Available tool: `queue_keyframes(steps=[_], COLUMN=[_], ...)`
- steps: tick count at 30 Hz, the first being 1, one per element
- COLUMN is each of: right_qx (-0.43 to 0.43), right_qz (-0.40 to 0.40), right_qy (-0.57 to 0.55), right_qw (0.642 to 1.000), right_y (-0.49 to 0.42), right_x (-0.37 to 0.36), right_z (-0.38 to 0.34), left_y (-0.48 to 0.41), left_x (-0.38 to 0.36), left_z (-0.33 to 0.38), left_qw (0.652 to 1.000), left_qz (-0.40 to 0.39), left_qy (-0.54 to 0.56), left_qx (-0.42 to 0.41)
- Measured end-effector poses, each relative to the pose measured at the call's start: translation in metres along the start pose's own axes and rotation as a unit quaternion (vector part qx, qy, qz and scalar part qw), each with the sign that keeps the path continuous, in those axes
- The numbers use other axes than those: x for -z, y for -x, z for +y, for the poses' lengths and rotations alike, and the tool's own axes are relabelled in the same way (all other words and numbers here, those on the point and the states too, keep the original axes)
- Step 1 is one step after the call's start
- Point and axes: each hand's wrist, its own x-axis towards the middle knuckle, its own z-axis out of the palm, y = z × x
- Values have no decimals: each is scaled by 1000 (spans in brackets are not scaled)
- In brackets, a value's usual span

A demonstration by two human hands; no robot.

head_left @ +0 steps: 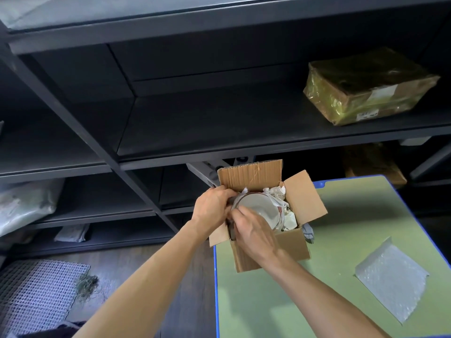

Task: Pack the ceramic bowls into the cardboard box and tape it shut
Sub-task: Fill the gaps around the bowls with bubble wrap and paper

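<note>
A small cardboard box (295, 245) stands open on the left far corner of a green table, its flaps up. Inside it lies a white ceramic bowl (258, 206) with a dark rim, tilted, with crumpled white paper (280, 193) packed behind and to its right. My left hand (212, 208) grips the bowl's left rim at the box's left edge. My right hand (253, 230) reaches in from the front, its fingers curled on the bowl's near rim. The lower part of the bowl is hidden by my right hand.
A sheet of bubble wrap (393, 276) lies on the green table (268, 308) to the right. Dark metal shelving (170, 132) rises behind, holding a taped brown parcel (366, 89) at upper right. A wire mesh panel (36, 293) lies on the floor at left.
</note>
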Motion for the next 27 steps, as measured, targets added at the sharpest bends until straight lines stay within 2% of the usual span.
queue_keyframes(steps=[6, 10, 15, 18, 23, 27], right_qx=[-5, 1, 4, 7, 12, -13], right_qz=[-7, -32, -8, 8, 30, 28], right_qy=[-15, -32, -50, -43, -57, -53], right_qw=[1000, 999, 999, 999, 998, 998], right_y=[5, 12, 31, 43, 71, 93], right_x=[7, 13, 27, 37, 64, 86], right_z=[1, 6, 21, 36, 58, 86], left_y=[-3, 9, 35, 51, 69, 71], left_x=[3, 2, 1, -7, -20, -39], left_z=[5, 4, 7, 20, 78, 123], left_qw=[999, 1000, 990, 987, 987, 986], left_qz=[-22, 13, 87, 98, 76, 47], left_qy=[-27, 22, 107, 121, 136, 144], left_qx=[-4, -17, 17, 36, -45, -73])
